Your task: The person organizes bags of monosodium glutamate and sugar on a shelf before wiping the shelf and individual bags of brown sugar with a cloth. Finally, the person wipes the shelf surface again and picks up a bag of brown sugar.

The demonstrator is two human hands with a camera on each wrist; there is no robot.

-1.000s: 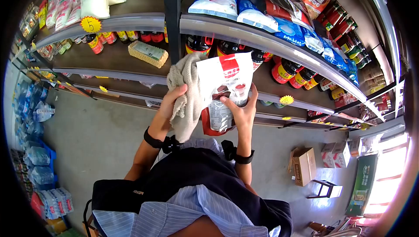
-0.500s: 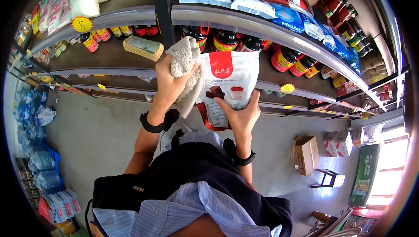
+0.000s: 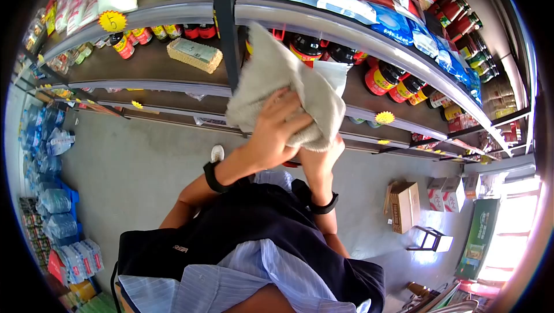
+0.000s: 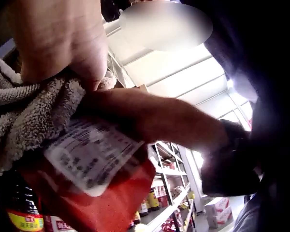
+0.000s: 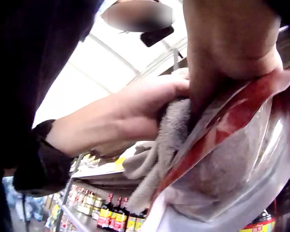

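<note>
The left hand [image 3: 276,131] presses a grey-beige terry cloth [image 3: 283,82] flat against the front of a red-and-white plastic pouch [image 4: 94,179], fingers spread and only slightly bent over the fabric. The right hand [image 3: 316,160] supports the pouch from below, its grip apparently clamped on the lower edge, though the cloth hides most of it in the head view. Pouch and cloth are held up in front of the grey metal shelf [image 3: 358,45], just before the dark sauce bottles [image 3: 392,79].
</note>
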